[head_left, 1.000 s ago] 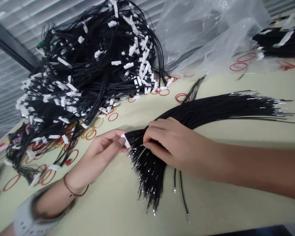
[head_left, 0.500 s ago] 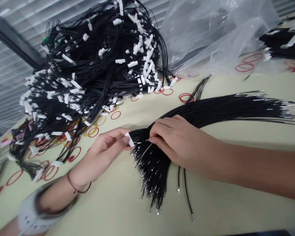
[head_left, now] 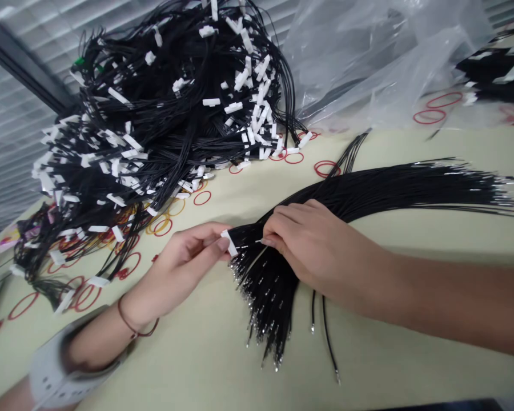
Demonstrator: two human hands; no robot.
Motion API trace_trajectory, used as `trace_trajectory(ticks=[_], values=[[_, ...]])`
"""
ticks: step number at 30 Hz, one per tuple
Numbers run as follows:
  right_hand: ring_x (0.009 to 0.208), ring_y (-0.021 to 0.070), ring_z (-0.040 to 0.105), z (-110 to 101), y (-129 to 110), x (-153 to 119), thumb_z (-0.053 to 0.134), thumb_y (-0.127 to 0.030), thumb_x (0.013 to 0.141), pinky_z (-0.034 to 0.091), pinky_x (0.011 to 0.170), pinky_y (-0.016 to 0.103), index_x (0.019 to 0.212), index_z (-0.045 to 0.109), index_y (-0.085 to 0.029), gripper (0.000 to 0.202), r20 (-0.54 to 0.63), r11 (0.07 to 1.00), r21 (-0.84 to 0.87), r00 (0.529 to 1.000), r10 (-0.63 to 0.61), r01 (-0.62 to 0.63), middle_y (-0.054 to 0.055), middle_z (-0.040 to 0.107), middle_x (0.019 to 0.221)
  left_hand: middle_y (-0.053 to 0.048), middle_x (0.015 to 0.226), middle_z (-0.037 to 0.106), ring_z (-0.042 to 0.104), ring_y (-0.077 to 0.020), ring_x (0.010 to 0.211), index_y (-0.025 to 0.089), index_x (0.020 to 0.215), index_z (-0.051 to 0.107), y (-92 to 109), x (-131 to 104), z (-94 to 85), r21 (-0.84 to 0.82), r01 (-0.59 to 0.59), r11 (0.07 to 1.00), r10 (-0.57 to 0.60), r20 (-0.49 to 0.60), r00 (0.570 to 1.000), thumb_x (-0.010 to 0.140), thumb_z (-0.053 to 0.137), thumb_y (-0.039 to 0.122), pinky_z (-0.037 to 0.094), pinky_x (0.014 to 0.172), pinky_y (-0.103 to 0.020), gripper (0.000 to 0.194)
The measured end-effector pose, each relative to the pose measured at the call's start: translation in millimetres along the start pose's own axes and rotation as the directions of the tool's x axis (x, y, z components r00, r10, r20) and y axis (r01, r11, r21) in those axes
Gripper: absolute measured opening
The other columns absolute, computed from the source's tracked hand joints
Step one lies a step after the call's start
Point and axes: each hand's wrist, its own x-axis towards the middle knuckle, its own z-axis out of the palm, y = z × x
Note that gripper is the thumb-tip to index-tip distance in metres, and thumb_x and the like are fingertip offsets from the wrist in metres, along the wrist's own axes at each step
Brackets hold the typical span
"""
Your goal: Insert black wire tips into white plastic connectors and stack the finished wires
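Note:
My left hand (head_left: 192, 257) pinches a small white connector housing (head_left: 229, 242) between thumb and forefinger. Black wires run from the housing toward my other hand. My right hand (head_left: 312, 251) is closed over a thick bundle of black wires (head_left: 381, 191), its thumb and forefinger pinching one thin wire whose metal tip points at the housing. Below, the bundle's near ends (head_left: 268, 308) fan out with shiny metal terminals. Two stray wires (head_left: 328, 325) hang off to the right of the fan. The pinched wire is partly hidden by my fingers.
A large heap of black cables (head_left: 171, 103) with white connectors lies at the back left. Red rubber bands (head_left: 202, 198) are scattered on the pale table (head_left: 188, 354). Clear plastic bags (head_left: 389, 57) lie behind, and another cable bundle (head_left: 501, 74) sits at the far right.
The view has shifted very slightly. Both hands keep the same grips, with the wire tip still close to the housing.

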Motion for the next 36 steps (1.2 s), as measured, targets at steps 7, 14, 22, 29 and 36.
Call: trace_trajectory(ticks=[7, 14, 22, 29, 36], values=[[0.070, 0.0142, 0.049, 2, -2, 2, 0.042, -0.010, 0.084, 0.031, 0.064, 0.030, 0.077, 0.052, -0.013, 0.013, -0.034, 0.997, 0.071, 0.999, 0.020, -0.018, 0.002, 0.056, 0.076, 0.004, 0.065, 0.062, 0.055, -0.0069, 0.063, 0.019, 0.090, 0.066, 3, 1, 0.4, 0.054, -0.017, 0.998, 0.016, 0.012, 1.000, 0.082, 0.053, 0.017, 0.045, 0.060, -0.012, 0.016], [0.067, 0.0128, 0.047, 8, 3, 2, 0.043, -0.008, 0.081, 0.028, 0.060, 0.029, 0.073, 0.050, -0.012, 0.011, -0.120, 0.995, 0.022, 0.988, -0.094, 0.098, 0.003, 0.054, 0.073, 0.004, 0.064, 0.063, 0.057, -0.0066, 0.063, 0.018, 0.090, 0.066, 5, 1, -1.2, 0.082, -0.031, 0.996, 0.031, 0.003, 1.000, 0.080, 0.053, 0.016, 0.046, 0.060, -0.012, 0.016], [0.064, 0.0119, 0.043, 8, 3, 3, 0.044, -0.001, 0.073, 0.026, 0.057, 0.028, 0.072, 0.049, -0.012, 0.012, -0.097, 0.988, 0.006, 0.984, -0.152, 0.153, 0.003, 0.052, 0.072, 0.004, 0.064, 0.066, 0.058, -0.0066, 0.063, 0.019, 0.087, 0.069, 6, 1, 1.3, 0.021, 0.008, 1.000, -0.008, -0.002, 1.000, 0.077, 0.058, 0.014, 0.047, 0.060, -0.012, 0.015], [0.062, 0.0114, 0.039, 7, -1, 1, 0.041, -0.001, 0.077, 0.026, 0.058, 0.027, 0.079, 0.048, -0.012, 0.013, -0.154, 0.981, -0.077, 0.970, -0.190, 0.180, 0.003, 0.050, 0.075, 0.003, 0.072, 0.067, 0.060, -0.0074, 0.067, 0.024, 0.093, 0.068, -3, 2, -2.7, -0.100, 0.068, 0.993, -0.070, -0.013, 0.997, 0.080, 0.058, 0.027, 0.049, 0.065, -0.013, 0.017], [0.066, 0.0138, 0.044, 6, 0, 3, 0.040, -0.005, 0.081, 0.027, 0.060, 0.028, 0.080, 0.051, -0.012, 0.013, -0.144, 0.955, -0.162, 0.951, -0.272, 0.249, 0.004, 0.051, 0.076, 0.004, 0.069, 0.065, 0.058, -0.0059, 0.065, 0.022, 0.086, 0.069, 1, 0, -0.4, -0.133, 0.080, 0.988, -0.081, -0.009, 0.997, 0.079, 0.059, 0.023, 0.049, 0.065, -0.011, 0.013]])
